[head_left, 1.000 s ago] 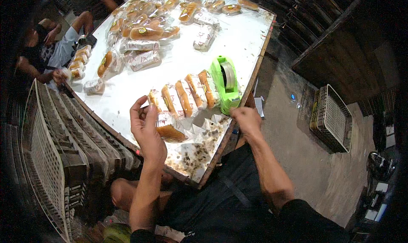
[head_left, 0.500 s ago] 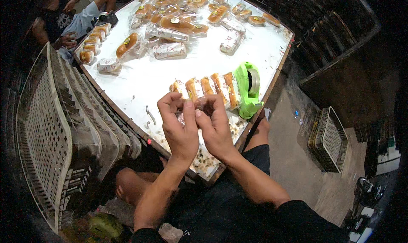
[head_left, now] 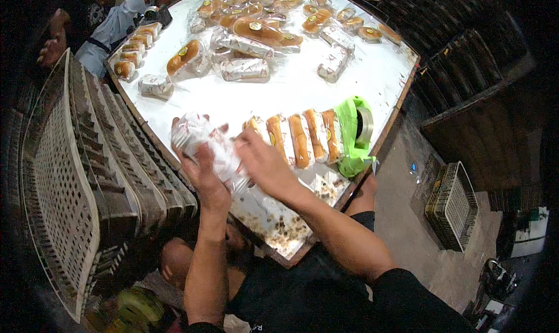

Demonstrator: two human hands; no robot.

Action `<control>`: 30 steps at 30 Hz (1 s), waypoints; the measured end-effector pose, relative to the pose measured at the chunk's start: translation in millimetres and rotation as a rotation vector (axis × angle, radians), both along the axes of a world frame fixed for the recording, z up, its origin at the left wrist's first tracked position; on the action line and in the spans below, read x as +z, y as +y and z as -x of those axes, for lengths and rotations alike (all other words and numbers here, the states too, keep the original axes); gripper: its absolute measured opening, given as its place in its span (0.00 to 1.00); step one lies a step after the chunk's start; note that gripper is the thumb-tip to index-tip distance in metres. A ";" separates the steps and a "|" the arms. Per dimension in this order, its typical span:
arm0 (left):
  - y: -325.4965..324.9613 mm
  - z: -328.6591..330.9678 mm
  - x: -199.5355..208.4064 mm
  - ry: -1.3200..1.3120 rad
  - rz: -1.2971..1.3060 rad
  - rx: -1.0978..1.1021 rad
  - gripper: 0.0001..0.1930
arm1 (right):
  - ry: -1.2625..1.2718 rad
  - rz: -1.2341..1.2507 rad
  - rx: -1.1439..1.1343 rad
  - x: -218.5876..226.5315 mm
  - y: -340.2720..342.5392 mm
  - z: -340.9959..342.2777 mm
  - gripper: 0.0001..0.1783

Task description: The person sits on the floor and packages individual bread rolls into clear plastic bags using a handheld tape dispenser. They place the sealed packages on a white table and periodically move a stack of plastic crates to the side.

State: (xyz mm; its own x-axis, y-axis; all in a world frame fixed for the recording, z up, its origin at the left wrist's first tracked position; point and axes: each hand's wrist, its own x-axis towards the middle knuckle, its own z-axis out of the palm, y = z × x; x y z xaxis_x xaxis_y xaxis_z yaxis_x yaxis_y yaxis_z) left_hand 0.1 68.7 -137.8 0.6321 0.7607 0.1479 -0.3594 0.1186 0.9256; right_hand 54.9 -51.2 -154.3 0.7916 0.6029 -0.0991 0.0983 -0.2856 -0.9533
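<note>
My left hand (head_left: 205, 173) grips a wrapped bread roll (head_left: 201, 138), its white printed paper side facing up inside clear plastic. My right hand (head_left: 265, 163) is against the right side of this package, its fingers blurred by motion and partly hidden. Just beyond my right hand, several wrapped bread rolls (head_left: 301, 140) stand in a row, brown crust and white paper showing. The row ends against a green tape dispenser (head_left: 351, 136) with a roll of tape, close to the table's right edge.
More wrapped rolls (head_left: 256, 30) lie heaped at the far side of the white table (head_left: 204, 100). Another row of rolls (head_left: 137, 50) lines the left edge, beside a seated person (head_left: 96, 42). Stacked plastic crates (head_left: 64, 176) flank the left; another crate (head_left: 455, 202) is on the floor right.
My hands were together at the near end of the roll row. Now the left has moved left with the package turned paper side up, and the right moves along its side.
</note>
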 end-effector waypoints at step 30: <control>-2.4 1.7 7.4 0.276 -0.178 -0.531 0.34 | 0.178 -0.433 -0.054 50.3 -26.9 -4.1 0.37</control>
